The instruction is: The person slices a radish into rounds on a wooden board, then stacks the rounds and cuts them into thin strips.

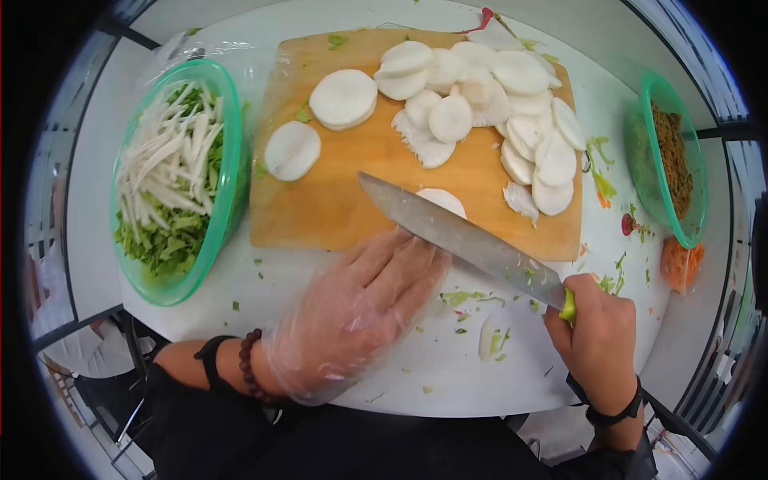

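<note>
My right hand [598, 328] is wrapped around the green handle of a large kitchen knife [472, 244], whose blade slants up and left across the cutting board [320, 220]. In a clear plastic glove, my left hand [360, 308] rests at the board's near edge, its fingertips against the near side of the blade. Just beyond the blade shows part of a white radish slice [444, 200], the rest hidden by blade and fingers. Further round slices, a single one [293, 151] and a small stack [343, 98], lie at the left of the board.
Many overlapping radish slices [524, 72] cover the board's far right. At left stands a green basin [232, 192] of white strips and chopped greens. A green bowl [694, 216] of brown food and a bag of orange shreds [680, 264] are at right. Vegetable scraps litter the white table [448, 384].
</note>
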Demonstrator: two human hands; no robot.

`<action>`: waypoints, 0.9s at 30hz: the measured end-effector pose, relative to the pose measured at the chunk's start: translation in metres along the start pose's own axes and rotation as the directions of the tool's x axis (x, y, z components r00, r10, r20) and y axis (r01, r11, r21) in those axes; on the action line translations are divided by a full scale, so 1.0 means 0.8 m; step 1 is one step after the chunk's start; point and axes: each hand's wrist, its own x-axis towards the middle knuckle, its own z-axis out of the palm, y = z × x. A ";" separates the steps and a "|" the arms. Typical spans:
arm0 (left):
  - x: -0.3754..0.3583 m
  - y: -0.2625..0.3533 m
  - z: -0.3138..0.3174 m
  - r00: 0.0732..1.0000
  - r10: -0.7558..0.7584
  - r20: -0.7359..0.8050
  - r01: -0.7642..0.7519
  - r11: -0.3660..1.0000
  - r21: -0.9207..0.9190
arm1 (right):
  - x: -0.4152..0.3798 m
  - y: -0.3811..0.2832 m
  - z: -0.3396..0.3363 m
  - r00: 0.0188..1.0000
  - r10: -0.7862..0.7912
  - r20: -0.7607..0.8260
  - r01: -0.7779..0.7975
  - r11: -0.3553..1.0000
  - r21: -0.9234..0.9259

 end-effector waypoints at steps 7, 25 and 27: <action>0.006 -0.015 -0.005 0.999 0.016 0.033 -0.014 0.998 -0.061 | 0.007 -0.004 -0.001 0.989 0.070 0.130 -0.065 0.997 -0.044; 0.007 -0.020 -0.003 0.997 -0.077 0.017 0.079 0.990 -0.121 | 0.036 -0.010 -0.009 0.978 0.042 0.205 -0.051 0.998 0.039; 0.006 -0.022 -0.002 0.997 -0.082 0.010 0.083 0.986 -0.143 | 0.036 -0.011 -0.007 0.974 0.024 0.225 -0.041 0.997 0.072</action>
